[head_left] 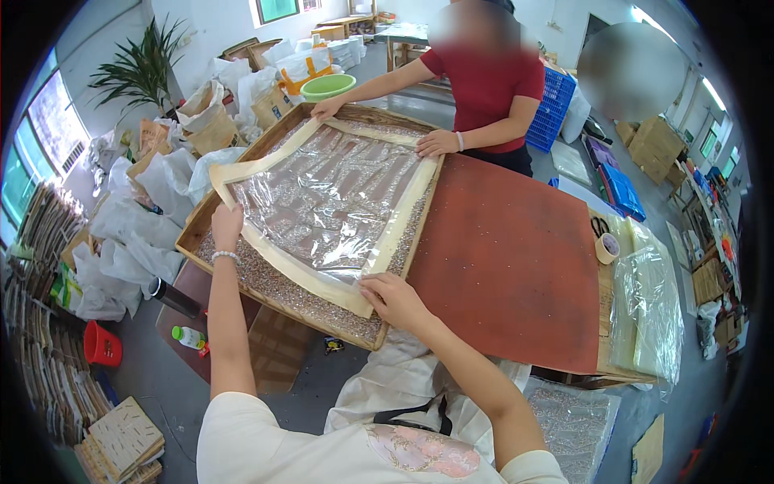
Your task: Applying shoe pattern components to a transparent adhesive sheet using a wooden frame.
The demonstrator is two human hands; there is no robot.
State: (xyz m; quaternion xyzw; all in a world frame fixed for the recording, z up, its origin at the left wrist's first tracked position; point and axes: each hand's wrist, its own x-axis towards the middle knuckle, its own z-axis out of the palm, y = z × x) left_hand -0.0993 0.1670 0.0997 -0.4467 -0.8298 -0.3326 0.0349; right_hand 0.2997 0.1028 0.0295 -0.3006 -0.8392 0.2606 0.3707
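Observation:
A clear plastic sheet (322,206) with a wide cream tape border (270,256) stretches over a shallow wooden tray (187,234). Rows of small glittery bits show through the plastic. My left hand (226,226) is closed on the border at the left side, fingers pinching its edge. At the near right corner my right hand (393,300) pinches the same border. A co-worker in a red top (488,97) holds the far edge with both hands, one at each far corner. Loose small glittering pieces (282,294) cover the tray's bottom.
A reddish-brown tabletop (504,258) extends right of the tray, with scissors (599,226), a tape roll (607,246) and stacked plastic sheets (645,298) at its right end. White sacks (165,181) crowd the left. A black bottle (173,297) and red bin (102,344) stand lower left.

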